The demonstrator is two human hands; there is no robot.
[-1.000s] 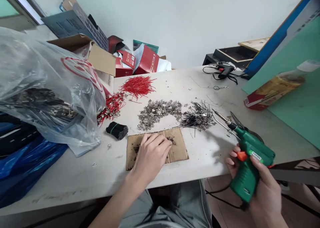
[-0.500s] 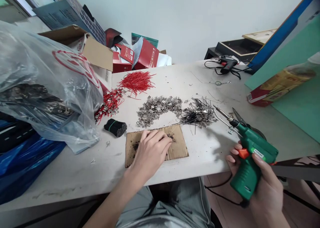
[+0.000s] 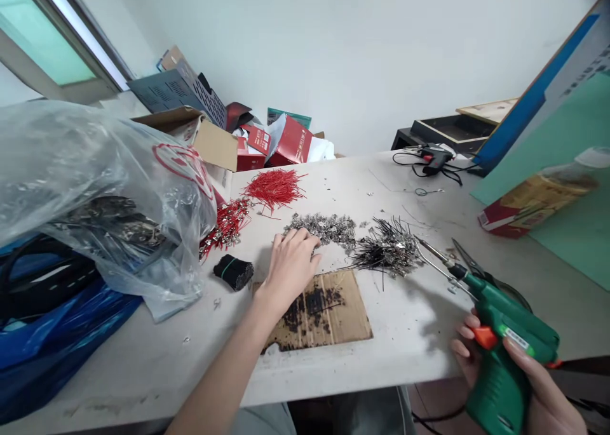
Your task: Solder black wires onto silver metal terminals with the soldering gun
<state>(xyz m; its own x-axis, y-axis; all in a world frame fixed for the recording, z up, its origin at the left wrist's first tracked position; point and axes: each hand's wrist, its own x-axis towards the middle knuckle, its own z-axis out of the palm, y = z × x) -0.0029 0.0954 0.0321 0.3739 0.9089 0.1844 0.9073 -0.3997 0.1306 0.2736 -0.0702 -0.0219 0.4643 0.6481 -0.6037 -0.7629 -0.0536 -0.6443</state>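
Note:
My left hand [image 3: 294, 260] reaches palm down to the near edge of a heap of small silver metal terminals [image 3: 328, 228]. Its fingers are bent close together; their tips, and whatever they pinch, are hidden. Below the wrist lies a scorched piece of cardboard [image 3: 350, 321], with a thin dark strand [image 3: 328, 307] across its burn marks. My right hand [image 3: 524, 371] is wrapped round the handle of a green soldering gun [image 3: 519, 321], with fingers by its orange trigger. The gun's metal tip points at a pile of black wires with terminals [image 3: 388, 247], just right of the heap.
A banded bundle of black wires [image 3: 233, 272], red wires [image 3: 276, 188] and red wires with terminals [image 3: 226, 224] lie left. A plastic bag [image 3: 176, 251] crowds the left side. Scissors [image 3: 476, 263] lie behind the gun. A second gun-shaped tool [image 3: 433, 159] and a bottle [image 3: 548, 197] are farther right.
My left hand has moved from the cardboard forward to the terminal heap, uncovering the burn marks. The view has tilted up; the right hand still holds the soldering gun.

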